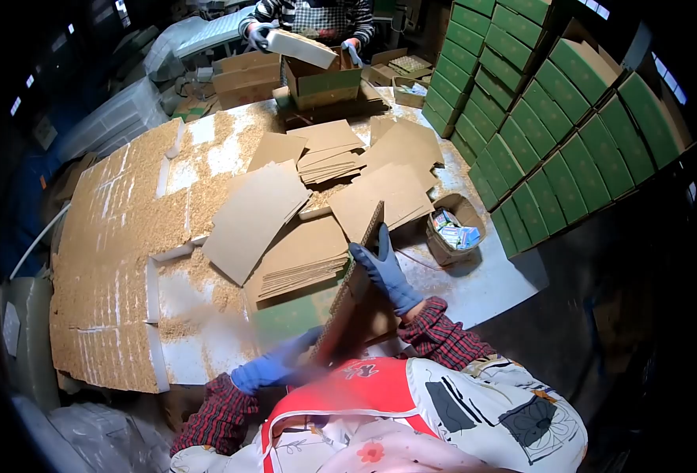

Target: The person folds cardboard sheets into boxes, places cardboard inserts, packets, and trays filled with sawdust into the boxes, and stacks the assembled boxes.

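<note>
In front of my body a brown cardboard box [370,314] stands tilted, one corrugated edge running up and away from me. My right hand [395,277], in a blue-grey glove, grips its upper right side, thumb toward the near edge. At the lower end of that edge is my left hand [273,364], gloved in blue and smeared by motion; its fingers are not clear. Just beyond lies a green cardboard panel [291,322]. Past it are a stack of brown cardboard sheets [305,256] and a loose large sheet [260,217].
Wood-shaving-like crumbs cover pale slabs [112,260] on the left. A small carton of coloured packets [459,230] sits right of the sheets. Stacked green boxes [549,134] rise at the right. Across the table a co-worker [313,20] holds a white block [301,49] over an open box [325,85].
</note>
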A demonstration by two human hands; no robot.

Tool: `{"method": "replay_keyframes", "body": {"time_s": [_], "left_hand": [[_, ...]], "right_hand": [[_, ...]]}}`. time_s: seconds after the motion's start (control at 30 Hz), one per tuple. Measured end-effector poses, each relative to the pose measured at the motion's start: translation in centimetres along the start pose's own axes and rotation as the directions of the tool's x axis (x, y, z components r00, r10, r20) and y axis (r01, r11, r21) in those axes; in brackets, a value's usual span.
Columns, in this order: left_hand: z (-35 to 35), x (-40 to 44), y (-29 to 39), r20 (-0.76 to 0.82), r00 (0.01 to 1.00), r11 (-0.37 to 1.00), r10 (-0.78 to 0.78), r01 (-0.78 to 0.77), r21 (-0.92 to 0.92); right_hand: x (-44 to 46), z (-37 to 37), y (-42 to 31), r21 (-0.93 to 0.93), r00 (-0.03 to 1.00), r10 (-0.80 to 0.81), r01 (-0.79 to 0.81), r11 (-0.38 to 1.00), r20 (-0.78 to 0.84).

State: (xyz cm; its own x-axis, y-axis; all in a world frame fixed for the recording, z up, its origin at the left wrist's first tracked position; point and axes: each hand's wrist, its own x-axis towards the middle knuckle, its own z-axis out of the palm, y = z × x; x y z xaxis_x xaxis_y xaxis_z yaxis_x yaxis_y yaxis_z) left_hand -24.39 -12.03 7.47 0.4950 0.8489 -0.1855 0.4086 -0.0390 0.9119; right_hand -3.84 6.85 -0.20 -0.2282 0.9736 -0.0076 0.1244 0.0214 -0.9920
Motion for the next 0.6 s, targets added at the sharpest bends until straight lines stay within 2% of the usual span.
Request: {"method": "replay_keyframes", "body": {"time_s": [0.03,0.07,0.1,0.13,0.17,0.2,0.23,0.27,0.3,0.33,0.37,0.4,0.43,0.47,0.5,0.53,0.57,0.6], "left_hand": [[0.7,0.0,-1.0,-0.019,1.0,0.938,-0.011,0.004,-0.346],[1.0,-0.7,-2.2,-0.023,0.991,0.909,-0.132,0.112,-0.401],[1.2,-1.3,-3.1,-0.025,0.989,0.911,-0.143,0.122,-0.394],[1.7,-1.8,-3.9,-0.069,0.976,0.686,-0.204,0.093,-0.722],[1.9,-1.9,-3.5,-0.091,0.957,0.355,-0.274,0.013,-0.935],[2.4,-1.8,-2.8,-0.242,0.934,0.383,-0.264,-0.129,-0.915],[2.4,-1.2,-2.7,-0.252,0.93,0.383,-0.267,-0.138,-0.913],[2.4,-0.5,-3.0,-0.436,0.871,0.551,-0.227,-0.254,-0.795],[2.5,0.2,-2.8,-0.596,0.788,0.694,-0.156,-0.342,-0.633],[2.9,1.1,-0.5,-0.682,0.7,0.653,-0.214,-0.416,-0.632],[3.8,1.8,-1.4,-0.785,0.572,0.773,-0.239,-0.377,-0.51],[4.7,2.6,-3.1,-0.887,0.456,0.955,-0.072,-0.225,-0.193],[5.0,3.5,-2.6,-0.908,0.413,0.99,0.071,-0.14,0.013],[5.0,4.4,-1.6,-0.908,0.361,0.976,0.211,-0.035,0.213],[5.0,5.1,-0.2,-0.895,0.354,0.961,0.27,-0.05,0.271],[4.5,5.6,0.5,-0.761,0.438,0.854,0.479,-0.031,0.519],[3.6,6.1,1.7,-0.532,0.628,0.736,0.568,-0.099,0.67],[3.5,7.7,2.2,-0.369,0.756,0.709,0.54,-0.174,0.683]], "right_hand": [[-0.3,0.1,-0.7,-0.021,1.0,0.004,-0.004,1.0,-0.002],[-0.5,-0.3,-0.9,-0.007,1.0,0.006,-0.006,1.0,0.005],[-0.8,-1.4,-1.0,0.064,0.998,-0.012,0.008,0.998,0.06],[-1.1,-2.7,-1.2,0.128,0.993,-0.034,0.019,0.992,0.115],[-2.1,-3.8,-2.0,0.131,0.992,-0.036,0.021,0.991,0.121],[-3.5,-4.8,-3.0,0.175,0.994,0.009,-0.028,0.984,0.11],[-4.3,-5.9,-3.7,0.218,0.993,0.054,-0.075,0.973,0.102],[-4.4,-7.4,-3.8,0.039,0.991,-0.09,0.087,0.995,0.097],[-4.7,-8.6,-4.0,-0.139,0.966,-0.23,0.246,0.959,0.117],[-5.5,-9.0,-6.8,-0.197,0.95,-0.24,0.279,0.94,0.2],[-5.6,-8.9,-7.3,-0.254,0.894,-0.308,0.396,0.882,0.326],[-5.8,-8.4,-7.3,-0.345,0.827,-0.291,0.483,0.805,0.481],[-5.7,-7.9,-7.2,-0.41,0.744,-0.252,0.58,0.704,0.619],[-4.9,-7.4,-5.6,-0.567,0.654,0.023,0.637,0.523,0.756],[-4.7,-7.5,-3.1,-0.575,0.66,-0.003,0.656,0.489,0.751],[-4.0,-7.9,-2.1,-0.532,0.678,-0.066,0.629,0.566,0.732],[-3.4,-8.4,-1.5,-0.479,0.696,-0.126,0.602,0.639,0.707],[-3.5,-9.3,-1.0,-0.219,0.773,-0.03,0.216,0.952,0.633]]}}
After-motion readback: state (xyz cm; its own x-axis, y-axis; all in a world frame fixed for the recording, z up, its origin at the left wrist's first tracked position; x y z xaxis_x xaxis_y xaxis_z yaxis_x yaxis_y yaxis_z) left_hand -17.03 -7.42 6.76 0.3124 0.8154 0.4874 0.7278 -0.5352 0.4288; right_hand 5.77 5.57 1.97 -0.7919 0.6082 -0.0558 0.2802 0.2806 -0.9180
